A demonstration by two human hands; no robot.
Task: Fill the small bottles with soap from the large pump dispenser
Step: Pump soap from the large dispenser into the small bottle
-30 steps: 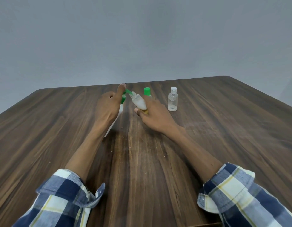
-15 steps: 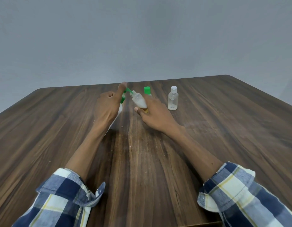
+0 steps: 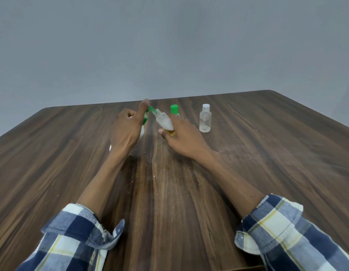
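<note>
On the wooden counter (image 3: 248,153), the left hand (image 3: 126,130) curls around the pump dispenser (image 3: 144,122), thumb on its head. The right hand (image 3: 181,137) grasps a small bottle (image 3: 165,122), tilted, mouth meeting the green spout (image 3: 151,109). Two more bottles stand just right.

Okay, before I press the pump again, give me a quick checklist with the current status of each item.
1. Small bottle uncapped, mouth up to the green spout: ok.
2. Right hand grips that bottle, tilted toward the spout: ok.
3. Left hand on the pump dispenser, thumb on top of the pump head: ok.
4. Room left in the bottle: ok, white soap fills only the lower part.
5. Soap left in the dispenser: cannot tell, the left hand hides it.
6. Next bottle ready: not ok, the clear bottle standing on the table has its cap on.
</note>
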